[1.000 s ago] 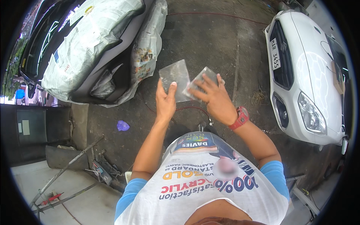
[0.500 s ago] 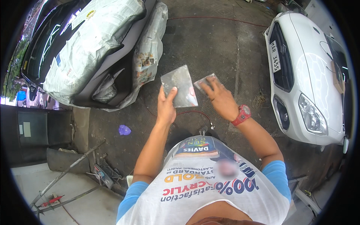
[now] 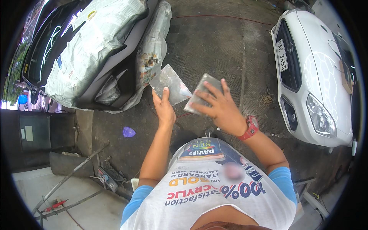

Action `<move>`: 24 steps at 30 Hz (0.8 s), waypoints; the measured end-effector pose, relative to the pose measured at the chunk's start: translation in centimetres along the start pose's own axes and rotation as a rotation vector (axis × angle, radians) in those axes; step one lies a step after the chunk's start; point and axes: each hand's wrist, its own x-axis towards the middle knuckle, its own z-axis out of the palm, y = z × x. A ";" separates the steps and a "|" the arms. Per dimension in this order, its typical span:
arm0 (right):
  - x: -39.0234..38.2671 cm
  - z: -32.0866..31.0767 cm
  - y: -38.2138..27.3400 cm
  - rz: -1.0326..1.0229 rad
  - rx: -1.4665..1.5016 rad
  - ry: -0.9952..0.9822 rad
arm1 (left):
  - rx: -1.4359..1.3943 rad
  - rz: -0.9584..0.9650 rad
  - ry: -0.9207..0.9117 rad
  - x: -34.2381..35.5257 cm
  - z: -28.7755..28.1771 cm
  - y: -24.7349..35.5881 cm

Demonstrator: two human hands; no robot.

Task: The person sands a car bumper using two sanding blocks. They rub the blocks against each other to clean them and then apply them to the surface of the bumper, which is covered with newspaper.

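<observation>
My left hand (image 3: pixel 165 111) grips a flat, square grey plate (image 3: pixel 171 82) by its near edge, the thumb on top. Its smooth face carries a reddish-white patch near the right corner. To the right, my right hand (image 3: pixel 229 115) holds a smaller rectangular grey plate (image 3: pixel 215 82), fingers spread across its face and slightly blurred. The near left part of this smaller plate comes close to the right corner of the square one; whether they touch I cannot tell. A red watch (image 3: pixel 251 127) is on my right wrist.
At the far left stands a dark car masked with newspaper (image 3: pixel 96 42). A white car (image 3: pixel 306 57) is on the right. A red hose (image 3: pixel 222 16) crosses the dark floor (image 3: pixel 203 42). Left of me lie a purple crumpled bag (image 3: pixel 128 132) and a metal pole (image 3: pixel 73 174).
The square plate has tilted and shifted left with my left hand. My right hand has moved closer to me and slightly left, turning its smaller plate so more of its face shows.
</observation>
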 end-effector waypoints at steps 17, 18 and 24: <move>0.9 2.2 1.4 0.416 1.246 0.207 | -0.215 -0.269 -0.062 -0.8 1.7 1.4; 0.9 2.1 1.3 0.513 1.521 0.258 | -0.164 -0.227 -0.058 -0.6 1.7 1.5; -0.9 2.0 3.1 0.462 1.107 -0.167 | -0.139 -0.161 -0.062 -0.4 1.8 2.5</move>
